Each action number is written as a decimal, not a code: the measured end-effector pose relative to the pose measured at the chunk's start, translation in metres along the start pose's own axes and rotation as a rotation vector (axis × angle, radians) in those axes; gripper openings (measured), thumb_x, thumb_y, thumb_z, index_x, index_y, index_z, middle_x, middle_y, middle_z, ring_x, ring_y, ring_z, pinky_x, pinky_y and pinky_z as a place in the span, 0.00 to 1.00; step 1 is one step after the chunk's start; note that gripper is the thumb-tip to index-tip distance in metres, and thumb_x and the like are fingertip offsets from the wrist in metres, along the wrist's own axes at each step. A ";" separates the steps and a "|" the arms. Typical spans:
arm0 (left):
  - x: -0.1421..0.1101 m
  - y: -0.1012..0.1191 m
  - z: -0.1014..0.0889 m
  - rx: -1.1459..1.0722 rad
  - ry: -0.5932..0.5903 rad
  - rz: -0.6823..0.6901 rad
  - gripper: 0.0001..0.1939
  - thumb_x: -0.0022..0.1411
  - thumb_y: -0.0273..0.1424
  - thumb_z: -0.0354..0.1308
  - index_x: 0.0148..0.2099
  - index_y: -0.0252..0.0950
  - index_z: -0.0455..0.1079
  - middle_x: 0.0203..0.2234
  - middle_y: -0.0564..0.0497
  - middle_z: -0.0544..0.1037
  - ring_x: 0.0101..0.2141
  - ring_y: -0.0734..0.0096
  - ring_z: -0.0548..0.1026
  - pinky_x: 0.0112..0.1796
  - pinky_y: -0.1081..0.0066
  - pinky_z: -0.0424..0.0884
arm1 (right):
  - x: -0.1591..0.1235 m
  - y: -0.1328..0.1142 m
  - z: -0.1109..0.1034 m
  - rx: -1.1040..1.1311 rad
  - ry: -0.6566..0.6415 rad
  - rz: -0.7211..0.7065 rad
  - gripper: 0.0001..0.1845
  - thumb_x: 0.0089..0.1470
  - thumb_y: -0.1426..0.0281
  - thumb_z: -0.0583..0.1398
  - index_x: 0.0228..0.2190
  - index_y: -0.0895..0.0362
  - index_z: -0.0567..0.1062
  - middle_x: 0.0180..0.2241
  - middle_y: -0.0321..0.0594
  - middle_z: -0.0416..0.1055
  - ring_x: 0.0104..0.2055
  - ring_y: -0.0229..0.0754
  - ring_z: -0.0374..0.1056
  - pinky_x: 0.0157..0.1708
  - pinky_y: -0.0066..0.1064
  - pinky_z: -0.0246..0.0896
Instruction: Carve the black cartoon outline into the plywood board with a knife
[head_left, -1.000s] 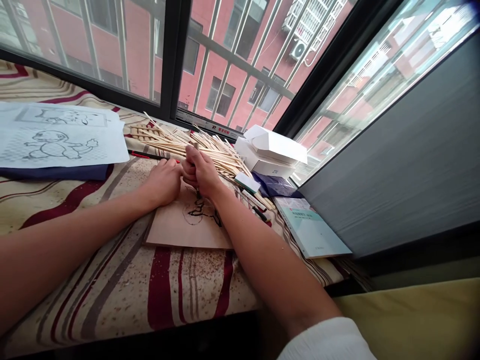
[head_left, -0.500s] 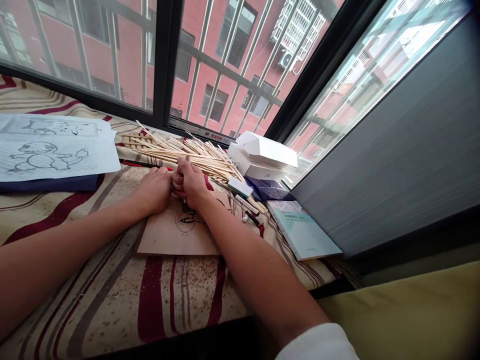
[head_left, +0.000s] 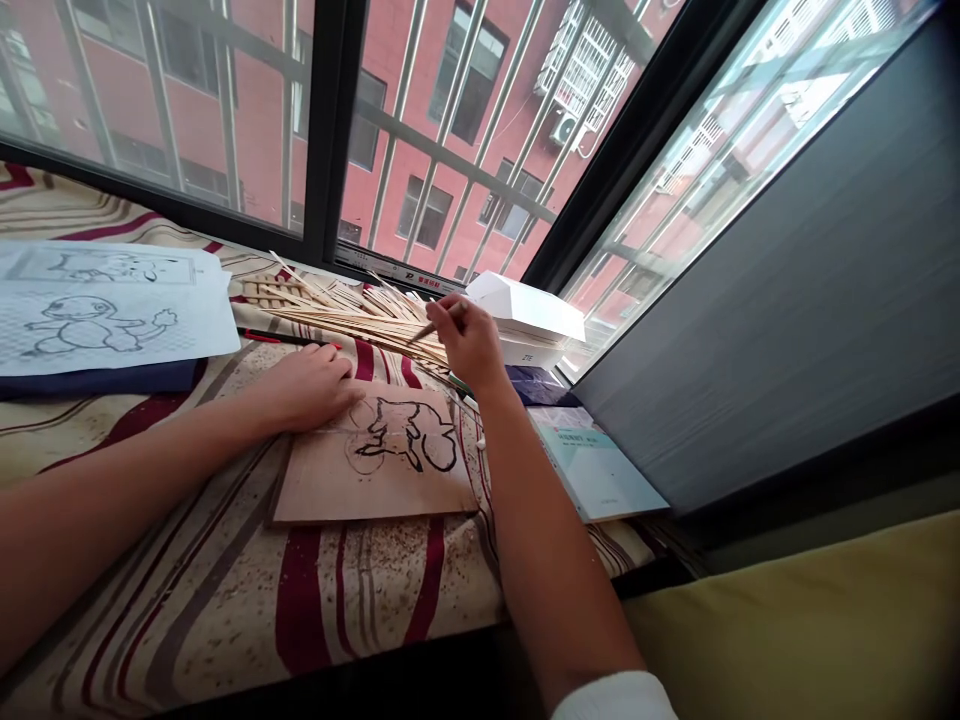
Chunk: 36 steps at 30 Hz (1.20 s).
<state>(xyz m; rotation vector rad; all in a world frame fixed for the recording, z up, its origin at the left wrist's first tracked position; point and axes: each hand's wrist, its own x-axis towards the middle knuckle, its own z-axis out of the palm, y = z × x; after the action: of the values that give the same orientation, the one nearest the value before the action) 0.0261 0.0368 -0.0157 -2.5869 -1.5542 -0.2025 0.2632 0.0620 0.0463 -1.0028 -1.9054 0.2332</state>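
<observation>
A wooden board with a dark-lined figure drawing on it lies on the striped cloth in front of me. My left hand rests palm down on the board's upper left corner, fingers stretched out and holding nothing. Raised beyond the board's upper right edge, my right hand pinches a slim, pointed, pen-like tool. Its tip points left, over a heap of thin wooden sticks; I cannot tell its exact kind.
Paper with a pencilled cartoon creature lies left, near a red and black pen. A white box stands by the window, with a pale green book at right. Crumbs litter the striped cloth.
My right hand has lifted off the board and moved right with the tool, uncovering the drawing. My left hand has parted from it and flattened on the board's corner.
</observation>
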 end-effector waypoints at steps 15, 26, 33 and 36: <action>-0.012 0.021 -0.017 0.099 -0.156 -0.096 0.36 0.71 0.51 0.45 0.59 0.23 0.72 0.56 0.24 0.76 0.58 0.33 0.74 0.54 0.49 0.69 | -0.100 0.027 -0.069 -0.475 -0.432 0.184 0.15 0.66 0.73 0.59 0.51 0.60 0.79 0.45 0.46 0.79 0.48 0.46 0.73 0.51 0.37 0.65; -0.008 -0.009 -0.032 -0.020 -0.183 0.040 0.18 0.70 0.41 0.49 0.47 0.35 0.75 0.47 0.38 0.81 0.46 0.51 0.80 0.41 0.63 0.69 | -0.120 -0.003 -0.058 -0.422 -0.222 0.140 0.20 0.67 0.73 0.53 0.51 0.65 0.79 0.48 0.55 0.79 0.49 0.51 0.75 0.52 0.41 0.67; -0.016 -0.010 -0.048 -0.061 -0.351 0.047 0.24 0.70 0.47 0.53 0.57 0.36 0.72 0.38 0.40 0.84 0.39 0.51 0.81 0.36 0.65 0.66 | -0.144 -0.068 -0.015 -0.359 -0.440 0.134 0.24 0.68 0.71 0.53 0.58 0.59 0.80 0.45 0.50 0.80 0.45 0.50 0.76 0.47 0.39 0.70; -0.016 -0.011 -0.046 -0.073 -0.353 0.021 0.32 0.68 0.49 0.56 0.66 0.35 0.68 0.39 0.40 0.84 0.40 0.49 0.81 0.38 0.65 0.66 | -0.153 -0.077 -0.006 -0.489 -0.524 0.170 0.25 0.68 0.72 0.53 0.60 0.57 0.79 0.44 0.50 0.80 0.42 0.51 0.77 0.43 0.39 0.71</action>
<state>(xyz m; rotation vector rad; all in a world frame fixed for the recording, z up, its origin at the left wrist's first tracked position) 0.0061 0.0204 0.0276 -2.8123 -1.6492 0.2162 0.2600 -0.1004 -0.0091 -1.5492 -2.4191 0.1359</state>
